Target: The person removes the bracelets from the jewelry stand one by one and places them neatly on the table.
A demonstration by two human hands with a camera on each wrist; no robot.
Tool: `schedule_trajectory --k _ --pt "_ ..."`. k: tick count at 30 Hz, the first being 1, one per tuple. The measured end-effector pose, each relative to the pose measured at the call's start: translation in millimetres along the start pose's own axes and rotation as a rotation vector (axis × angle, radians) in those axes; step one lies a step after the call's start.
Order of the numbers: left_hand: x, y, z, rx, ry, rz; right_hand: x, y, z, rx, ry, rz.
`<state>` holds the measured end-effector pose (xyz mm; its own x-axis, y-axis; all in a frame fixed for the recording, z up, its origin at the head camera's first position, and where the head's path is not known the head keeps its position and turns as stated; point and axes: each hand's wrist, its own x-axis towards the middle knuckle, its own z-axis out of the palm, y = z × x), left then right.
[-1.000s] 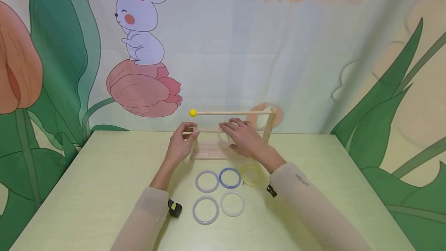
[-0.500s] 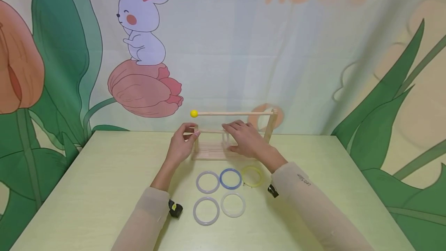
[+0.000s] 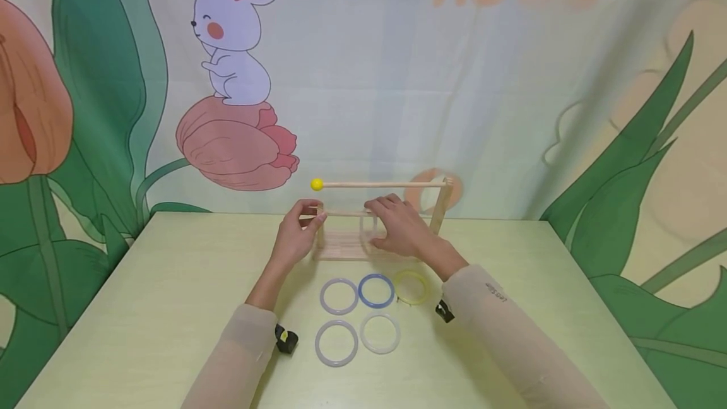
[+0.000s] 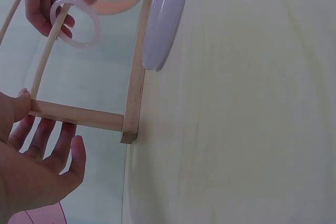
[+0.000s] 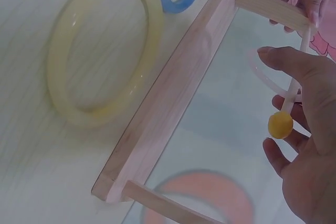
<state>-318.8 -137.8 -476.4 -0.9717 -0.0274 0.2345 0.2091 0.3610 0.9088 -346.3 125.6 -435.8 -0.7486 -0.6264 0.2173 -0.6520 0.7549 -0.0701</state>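
A wooden stand (image 3: pixel 341 250) sits on the table, with an upper rod (image 3: pixel 386 185) tipped by a yellow ball (image 3: pixel 317 185). My left hand (image 3: pixel 297 232) pinches the top of the stand's left post (image 4: pixel 79 115), thumb on the near side and fingertips behind. A pale translucent ring, like a bangle (image 4: pixel 83 44), encircles the lower rod (image 4: pixel 47 51). My right hand (image 3: pixel 400 226) holds that ring between thumb and fingers. Close to it in the right wrist view is the lower rod's yellow end ball (image 5: pixel 280 125).
In front of the stand lie a blue ring (image 3: pixel 360 291), a yellow ring (image 3: pixel 411 302), a white ring (image 3: pixel 362 333) and two pale purple rings, one upper (image 3: pixel 322 296), one lower (image 3: pixel 317 343). Behind the table (image 3: pixel 199 283) hangs a printed curtain (image 3: pixel 352 81).
My right hand has shifted slightly to the right along the lower rod, and the pale ring shows a little more clearly beside it. The left hand keeps its hold on the post.
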Motion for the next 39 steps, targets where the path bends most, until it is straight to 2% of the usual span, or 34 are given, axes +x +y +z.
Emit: schedule_trajectory --k 10,18,30,39 --pt "8.5 4.0 -3.7 0.011 0.009 -0.005 2.3 12 -14 0.0 -0.028 0.042" --pt "6.8 4.9 -4.0 0.016 0.015 -0.028 -7.0 23 -17 0.033 -0.01 0.041" --pt "2.3 1.0 -0.5 0.004 0.003 -0.032 -35.9 34 -13 0.072 -0.015 0.025" --pt "0.3 -0.1 2.1 0.004 -0.005 -0.023 -64.4 32 -14 0.146 -0.025 0.028"
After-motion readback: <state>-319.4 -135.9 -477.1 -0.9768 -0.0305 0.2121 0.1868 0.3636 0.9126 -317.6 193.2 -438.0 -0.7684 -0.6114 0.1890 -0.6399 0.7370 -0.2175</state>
